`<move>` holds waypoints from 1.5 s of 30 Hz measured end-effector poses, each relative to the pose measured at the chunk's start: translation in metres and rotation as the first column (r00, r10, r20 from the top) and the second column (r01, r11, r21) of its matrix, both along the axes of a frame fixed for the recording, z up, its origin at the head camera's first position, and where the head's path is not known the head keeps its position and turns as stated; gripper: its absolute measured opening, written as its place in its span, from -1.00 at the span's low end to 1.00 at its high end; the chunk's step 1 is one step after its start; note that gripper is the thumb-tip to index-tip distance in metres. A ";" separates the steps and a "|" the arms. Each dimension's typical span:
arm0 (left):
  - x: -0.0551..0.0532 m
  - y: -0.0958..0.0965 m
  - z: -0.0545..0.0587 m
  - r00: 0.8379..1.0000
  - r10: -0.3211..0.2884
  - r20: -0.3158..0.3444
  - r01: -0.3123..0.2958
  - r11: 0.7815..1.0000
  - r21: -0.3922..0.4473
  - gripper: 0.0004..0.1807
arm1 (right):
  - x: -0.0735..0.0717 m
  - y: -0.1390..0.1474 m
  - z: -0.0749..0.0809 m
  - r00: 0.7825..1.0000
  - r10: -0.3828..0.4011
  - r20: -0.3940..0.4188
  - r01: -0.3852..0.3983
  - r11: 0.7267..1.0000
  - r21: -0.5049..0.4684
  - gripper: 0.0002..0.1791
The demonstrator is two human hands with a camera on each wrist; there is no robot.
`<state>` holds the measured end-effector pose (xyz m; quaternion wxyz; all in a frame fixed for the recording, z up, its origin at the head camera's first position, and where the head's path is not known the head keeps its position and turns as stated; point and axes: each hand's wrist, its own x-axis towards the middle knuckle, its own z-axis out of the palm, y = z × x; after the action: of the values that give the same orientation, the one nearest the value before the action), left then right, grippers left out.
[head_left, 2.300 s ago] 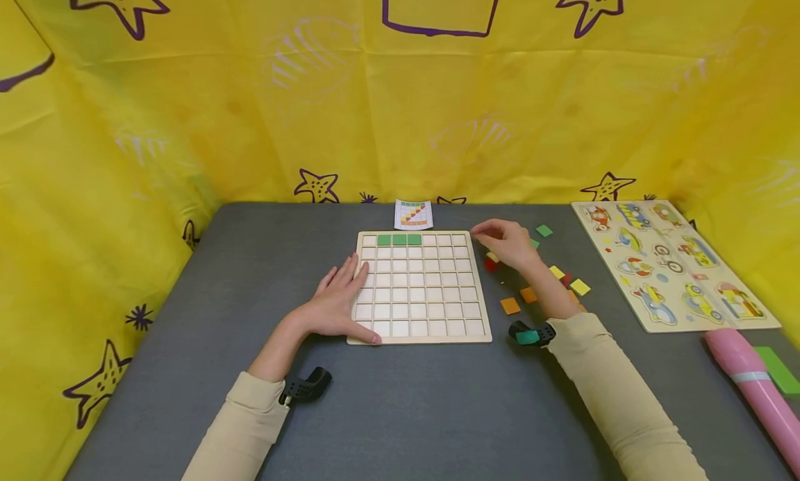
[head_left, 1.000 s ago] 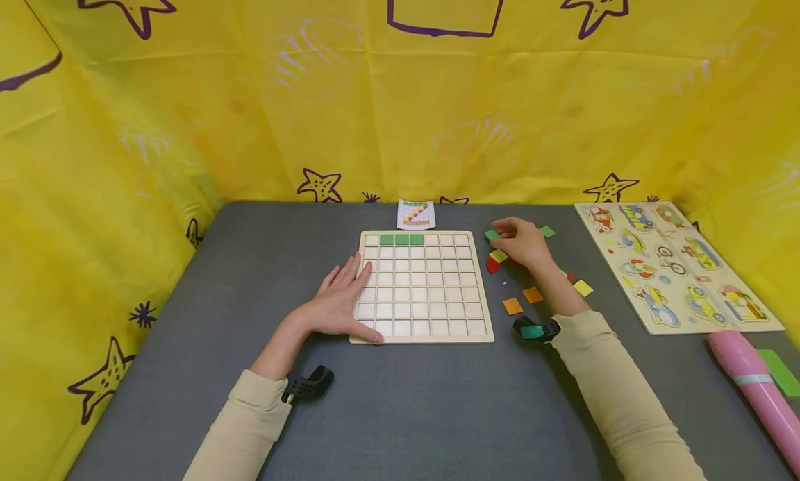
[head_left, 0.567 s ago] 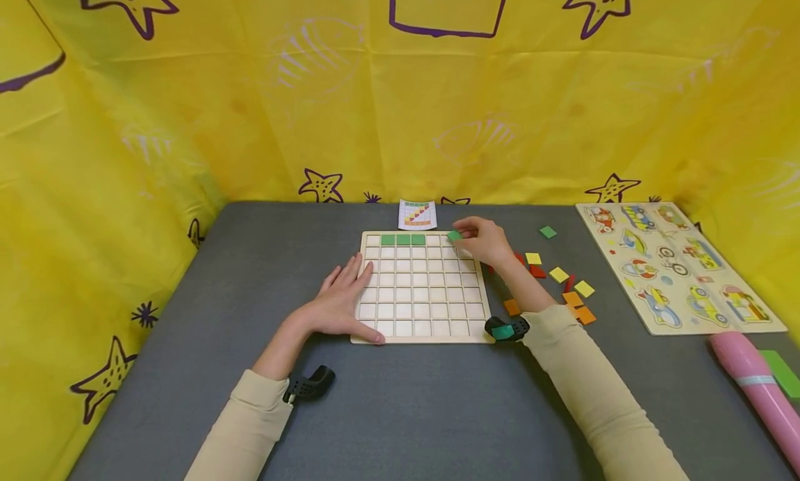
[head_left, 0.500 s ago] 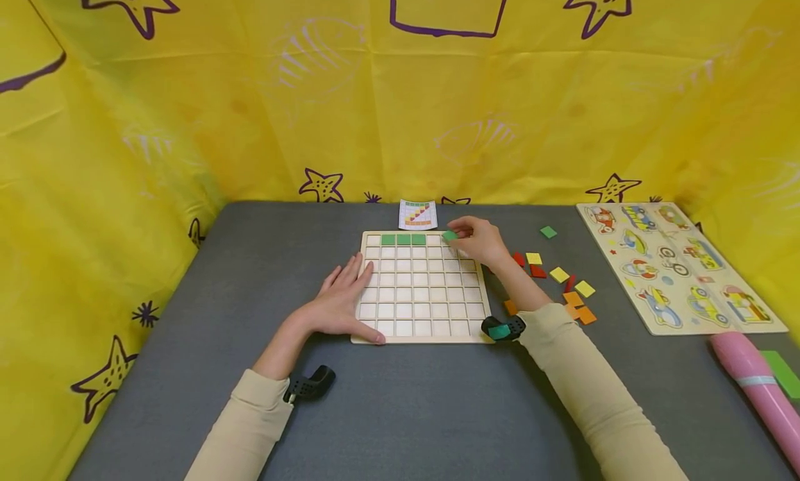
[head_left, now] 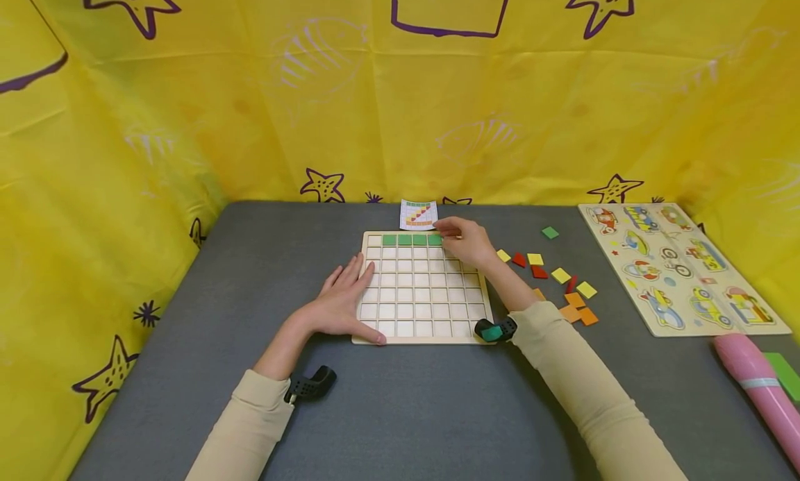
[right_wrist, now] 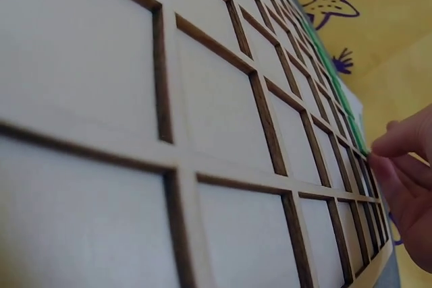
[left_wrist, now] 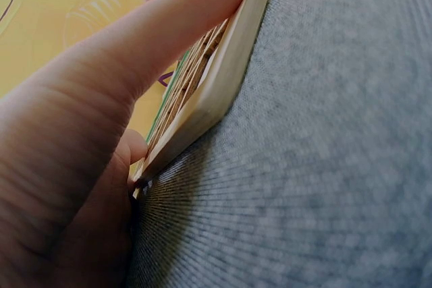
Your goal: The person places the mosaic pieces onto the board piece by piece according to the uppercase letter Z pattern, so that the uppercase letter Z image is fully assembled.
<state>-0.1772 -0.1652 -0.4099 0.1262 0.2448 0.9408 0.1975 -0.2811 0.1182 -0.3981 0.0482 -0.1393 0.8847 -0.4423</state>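
A wooden grid board [head_left: 405,293] lies on the dark grey table, with a row of green square tiles [head_left: 405,240] along its far row. My left hand [head_left: 337,304] is spread over the board's left side; its thumb rests on the near edge, as the left wrist view also shows. At the right end of the green row, my right hand [head_left: 469,243] pinches a green tile [head_left: 435,240] that sits at or in its cell. In the right wrist view the thumb and finger [right_wrist: 388,156] meet at that tile's edge.
Behind the board lies a small pattern card [head_left: 419,215]. Right of it are scattered yellow, red and orange tiles [head_left: 560,275] and one green tile [head_left: 550,232]. Farther right lie a picture puzzle board [head_left: 681,269], a pink tube-like object [head_left: 753,377] and a green block [head_left: 784,375].
My right hand went right to the loose tiles, picked up a green tile and brought it left to the far row, beside the three green ones. The left hand stayed on the board.
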 end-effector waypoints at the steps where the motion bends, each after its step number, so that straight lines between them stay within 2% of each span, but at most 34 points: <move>1: 0.000 0.000 0.000 1.000 -0.001 0.001 0.001 1.000 0.001 0.50 | 0.001 0.001 0.000 1.000 -0.011 0.000 0.011 1.000 -0.005 -0.64; 7: 0.000 0.001 0.000 1.000 -0.001 0.010 0.001 1.000 0.011 0.50 | 0.001 0.021 0.004 0.991 -0.135 -0.007 0.135 0.990 -0.040 -0.73; 12: 0.000 0.001 0.001 1.000 0.004 0.006 -0.004 1.000 0.007 0.50 | -0.004 0.055 0.006 0.972 -0.233 -0.040 0.234 0.972 0.032 -0.73; 15: 0.000 0.001 0.001 1.000 0.007 0.009 -0.007 1.000 0.008 0.50 | -0.006 0.077 0.007 0.952 -0.297 -0.076 0.303 0.949 0.085 -0.70; 21: 0.001 0.001 0.001 1.000 0.010 0.020 -0.010 1.000 0.010 0.50 | -0.009 0.115 0.004 0.897 -0.401 -0.188 0.430 0.889 0.157 -0.58; 24: 0.001 0.001 0.001 1.000 0.010 0.025 -0.011 1.000 0.008 0.50 | -0.009 0.127 0.003 0.886 -0.419 -0.198 0.455 0.869 0.195 -0.54; 27: 0.001 0.001 0.001 1.000 0.011 0.027 -0.011 1.000 0.008 0.50 | -0.008 0.133 0.003 0.897 -0.411 -0.165 0.441 0.863 0.246 -0.54; 32: 0.000 0.000 0.001 0.999 0.012 0.032 -0.013 1.000 0.013 0.50 | -0.009 0.136 0.000 0.953 -0.291 -0.081 0.302 0.920 0.250 -0.61; 34: 0.000 0.000 0.001 0.999 0.011 0.031 -0.012 1.000 0.015 0.49 | -0.009 0.135 0.000 0.964 -0.258 -0.063 0.265 0.934 0.238 -0.61; 40: 0.000 0.000 0.001 1.000 0.007 0.025 -0.007 1.000 0.013 0.49 | -0.005 0.131 0.002 0.960 -0.280 -0.030 0.279 0.928 0.246 -0.58; 45: 0.000 0.000 0.001 1.000 0.007 0.021 -0.007 1.000 0.012 0.49 | -0.003 0.119 0.006 0.967 -0.253 -0.021 0.252 0.946 0.204 -0.57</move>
<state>-0.1767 -0.1649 -0.4087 0.1337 0.2400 0.9391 0.2062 -0.2843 0.2369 -0.3920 0.0076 -0.0182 0.9358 -0.3519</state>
